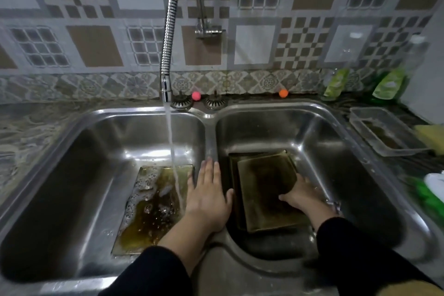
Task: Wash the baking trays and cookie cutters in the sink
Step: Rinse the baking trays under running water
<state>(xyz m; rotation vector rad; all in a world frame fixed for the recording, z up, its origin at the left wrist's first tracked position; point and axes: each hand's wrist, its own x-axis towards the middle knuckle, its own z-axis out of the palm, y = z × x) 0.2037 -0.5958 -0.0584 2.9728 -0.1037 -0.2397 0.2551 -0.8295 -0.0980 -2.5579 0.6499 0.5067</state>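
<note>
Patterned tiles back a steel double sink [211,127]. Centre frame, your left hand [206,197] lies flat, fingers straight; your right hand [300,193] grips stacked baking trays [264,190] in the right basin. Likely rigid, slippery: take their edges.

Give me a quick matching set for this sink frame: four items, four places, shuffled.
Items:
1. soapy baking tray
2. stacked trays
3. pink ball
4. clear plastic container

Places:
A. counter right of the sink
B. left basin, under the running water
C. ledge behind the sink, beside the strainer plugs
D. right basin, held by the right hand

Pairs: 1-B, 2-D, 3-C, 4-A
</note>
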